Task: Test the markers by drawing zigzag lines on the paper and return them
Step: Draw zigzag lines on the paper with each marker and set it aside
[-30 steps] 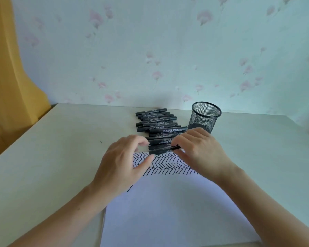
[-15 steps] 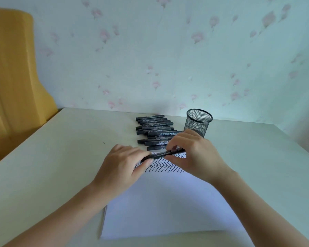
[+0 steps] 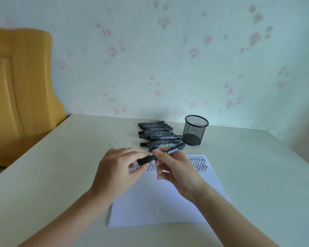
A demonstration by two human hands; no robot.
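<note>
Both hands hold one black marker above the far end of the white paper. My left hand pinches the marker's near left end, where the cap is. My right hand grips its barrel at the middle, and the far end sticks out up and to the right. Rows of black zigzag lines cover the paper's far strip, partly hidden by my hands. A row of several black markers lies on the table beyond the paper.
A black mesh pen cup stands to the right of the marker row and looks empty. The cream table ends at a flowered wall. A yellow padded chair back stands at the left.
My right hand has lifted a marker off the near end of the row and brought it over the paper. My left hand has taken its left end. The camera tilted up.
</note>
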